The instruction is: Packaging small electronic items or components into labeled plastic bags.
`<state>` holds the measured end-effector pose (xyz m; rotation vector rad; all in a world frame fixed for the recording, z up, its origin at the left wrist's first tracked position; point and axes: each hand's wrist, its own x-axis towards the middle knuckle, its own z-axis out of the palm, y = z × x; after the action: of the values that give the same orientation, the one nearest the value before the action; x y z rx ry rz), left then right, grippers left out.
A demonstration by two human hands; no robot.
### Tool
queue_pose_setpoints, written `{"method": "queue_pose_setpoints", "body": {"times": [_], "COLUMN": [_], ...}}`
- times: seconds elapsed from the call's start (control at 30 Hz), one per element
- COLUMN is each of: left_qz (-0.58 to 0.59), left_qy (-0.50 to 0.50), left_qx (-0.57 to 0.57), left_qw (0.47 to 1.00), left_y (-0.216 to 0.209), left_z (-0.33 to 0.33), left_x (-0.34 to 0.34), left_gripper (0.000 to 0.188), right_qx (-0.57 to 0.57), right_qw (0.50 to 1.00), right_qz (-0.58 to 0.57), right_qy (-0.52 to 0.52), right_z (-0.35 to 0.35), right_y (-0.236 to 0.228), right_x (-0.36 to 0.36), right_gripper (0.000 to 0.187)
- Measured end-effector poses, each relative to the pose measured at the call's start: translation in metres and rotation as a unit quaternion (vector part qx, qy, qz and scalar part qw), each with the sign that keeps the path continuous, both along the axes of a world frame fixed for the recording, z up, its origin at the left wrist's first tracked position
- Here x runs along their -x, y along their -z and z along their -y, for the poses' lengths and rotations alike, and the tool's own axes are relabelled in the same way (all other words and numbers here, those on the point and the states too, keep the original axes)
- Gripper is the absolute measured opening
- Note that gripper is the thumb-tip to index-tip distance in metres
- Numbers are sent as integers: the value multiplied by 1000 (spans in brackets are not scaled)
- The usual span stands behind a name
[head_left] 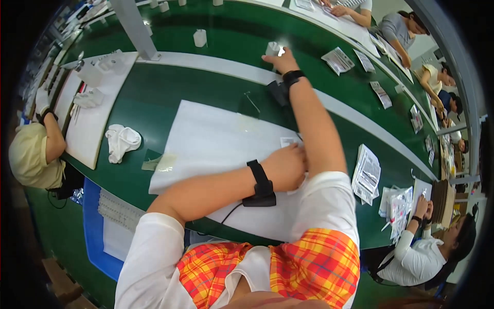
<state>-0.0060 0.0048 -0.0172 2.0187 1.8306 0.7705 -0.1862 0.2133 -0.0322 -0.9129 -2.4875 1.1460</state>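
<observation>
My right hand [284, 63] reaches far over the green belt, thumb and fingers around a small white block [272, 49]. A dark strap circles that wrist. Nearer to me, my left hand [284, 167] rests with curled fingers over the white sheet [206, 136] on the table. What those fingers hold is hidden beneath them. A small printed slip [287, 141] lies just beyond the left knuckles. My left wrist carries a black strap with a dark box [259, 199] and a cable.
Another white block [199, 37] stands on the belt [234, 31], where several printed packets [337, 61] lie. A crumpled white cloth [122, 142] sits left, a stack of printed leaflets [366, 172] right. A grey post [135, 28] rises far left. Co-workers sit on both sides.
</observation>
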Motion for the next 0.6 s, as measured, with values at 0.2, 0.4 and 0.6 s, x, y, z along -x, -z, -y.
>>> {"method": "queue_pose_setpoints", "body": {"times": [0.2,0.4,0.6], "left_qz": [22,-93,-179], "left_qy": [-30,-54,-59], "left_qx": [3,-54,-62], "left_qw": [999,993,980], "left_y": [-4,8,-5], "left_z": [7,8,14], "left_x": [2,-6,-10], "left_gripper": [47,49,47], "right_qx": [326,338,-282], "right_qw": [884,898,942], "right_qz": [-306,-242,-70], "right_qy": [136,-139,-166], "right_z": [11,-15,56], "right_y": [-17,-74,-84], "right_x": [4,-151,-304], "right_gripper": [49,51,57]}}
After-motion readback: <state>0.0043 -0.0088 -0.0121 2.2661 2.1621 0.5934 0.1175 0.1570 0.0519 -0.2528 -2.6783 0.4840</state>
